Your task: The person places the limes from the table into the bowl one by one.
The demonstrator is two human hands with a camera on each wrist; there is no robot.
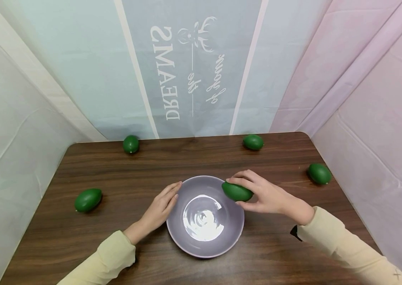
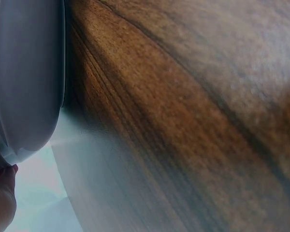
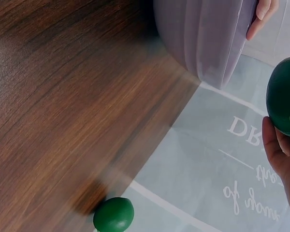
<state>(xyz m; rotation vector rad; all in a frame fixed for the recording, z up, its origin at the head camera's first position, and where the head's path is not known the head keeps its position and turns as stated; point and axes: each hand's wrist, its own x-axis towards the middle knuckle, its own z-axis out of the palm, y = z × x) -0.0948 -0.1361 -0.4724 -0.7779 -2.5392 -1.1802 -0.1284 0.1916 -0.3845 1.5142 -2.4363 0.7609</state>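
Note:
A grey-purple bowl (image 1: 179,227) with a glossy inside stands on the wooden table. My right hand (image 1: 266,194) holds a green lime (image 1: 236,192) between thumb and fingers, over the bowl's right rim. In the right wrist view this lime (image 3: 284,96) is raised beside the bowl (image 3: 203,38), apart from it. My left hand (image 1: 159,209) touches the bowl's left rim with nearly straight fingers. The left wrist view shows only a small part of that hand (image 2: 2,198), against the bowl's edge.
Two limes lie along the back edge, one on the left (image 1: 131,144) and one on the right (image 1: 253,142). Another lime (image 1: 88,200) is at the left, and one more (image 1: 319,173) sits near the right edge. A printed cloth (image 1: 194,79) hangs behind the table (image 1: 115,170).

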